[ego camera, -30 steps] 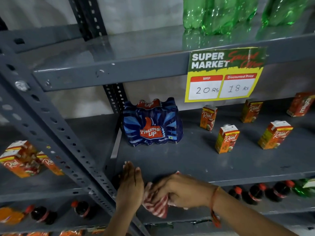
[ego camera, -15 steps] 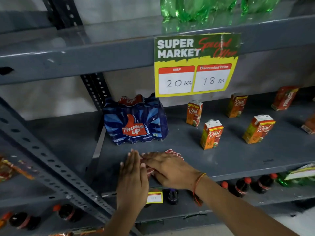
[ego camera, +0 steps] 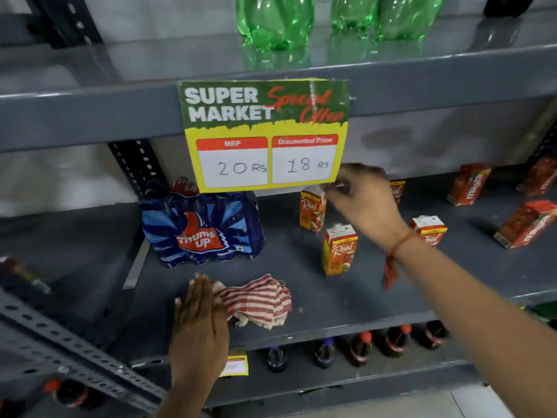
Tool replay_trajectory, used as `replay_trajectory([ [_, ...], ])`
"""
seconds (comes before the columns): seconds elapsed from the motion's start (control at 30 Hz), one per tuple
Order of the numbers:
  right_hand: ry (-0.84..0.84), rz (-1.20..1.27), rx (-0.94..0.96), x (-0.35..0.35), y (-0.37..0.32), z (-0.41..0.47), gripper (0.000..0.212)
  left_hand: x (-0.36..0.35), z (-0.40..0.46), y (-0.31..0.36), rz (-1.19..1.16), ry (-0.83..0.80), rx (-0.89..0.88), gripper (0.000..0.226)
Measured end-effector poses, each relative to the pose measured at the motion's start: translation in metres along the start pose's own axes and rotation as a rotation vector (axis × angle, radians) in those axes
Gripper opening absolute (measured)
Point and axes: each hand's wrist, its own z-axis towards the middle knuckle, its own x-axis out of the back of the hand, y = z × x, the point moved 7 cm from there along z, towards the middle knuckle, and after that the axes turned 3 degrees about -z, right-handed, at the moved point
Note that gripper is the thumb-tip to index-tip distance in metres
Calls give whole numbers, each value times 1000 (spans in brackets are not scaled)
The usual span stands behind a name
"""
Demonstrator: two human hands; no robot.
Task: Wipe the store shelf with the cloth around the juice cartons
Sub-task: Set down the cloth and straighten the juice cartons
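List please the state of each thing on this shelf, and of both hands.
Cloth: crumpled, lying on the shelf.
Left hand: flat, resting on the cloth's left edge.
Right hand: open, reaching at the rear Real carton.
Rear Real carton: upright.
Front Real carton: upright.
Thums Up pack: wrapped, standing.
Price sign: hanging from the upper shelf.

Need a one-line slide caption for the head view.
Left hand rests beside striped cloth on shelf; right hand reaches rear juice carton.
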Motion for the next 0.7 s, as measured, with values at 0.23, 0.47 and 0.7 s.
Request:
replay_trajectory([
  [0.23,-454,-279,-115,-60,62,55,54,-10,8,-47,133,-82,147,80],
  [0.47,-527,-269,-107,-87,68,60,45,-12,6,-42,186,-130,118,57],
  [0.7,-530,-199,-76,-95,75,71,40,-13,6,-42,161,-166,140,59],
])
